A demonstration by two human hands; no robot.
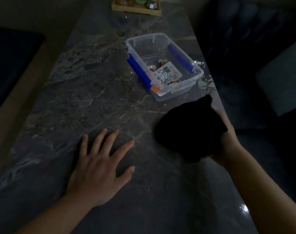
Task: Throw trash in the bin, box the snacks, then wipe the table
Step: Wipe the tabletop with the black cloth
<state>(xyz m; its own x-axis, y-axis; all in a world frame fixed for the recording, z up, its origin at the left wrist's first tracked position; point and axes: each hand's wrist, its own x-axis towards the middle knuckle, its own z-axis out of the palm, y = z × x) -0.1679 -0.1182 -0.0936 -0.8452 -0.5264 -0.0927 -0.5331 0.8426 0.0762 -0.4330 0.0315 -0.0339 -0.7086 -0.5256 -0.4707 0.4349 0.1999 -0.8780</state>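
Note:
A clear plastic box (197, 78) with blue latches stands on the dark marble table (76, 98), toward the right edge. Snack packets (167, 75) lie inside it. Just in front of the box, my right hand (226, 141) grips a bunched black cloth (186, 130) that rests on the tabletop. My left hand (100, 168) lies flat on the table nearer to me, fingers spread, holding nothing.
A wooden tray (137, 9) with jars and small items sits at the table's far end. A dark sofa (245, 39) with a grey cushion (284, 78) runs along the right side. A dark seat (10, 61) is at the left.

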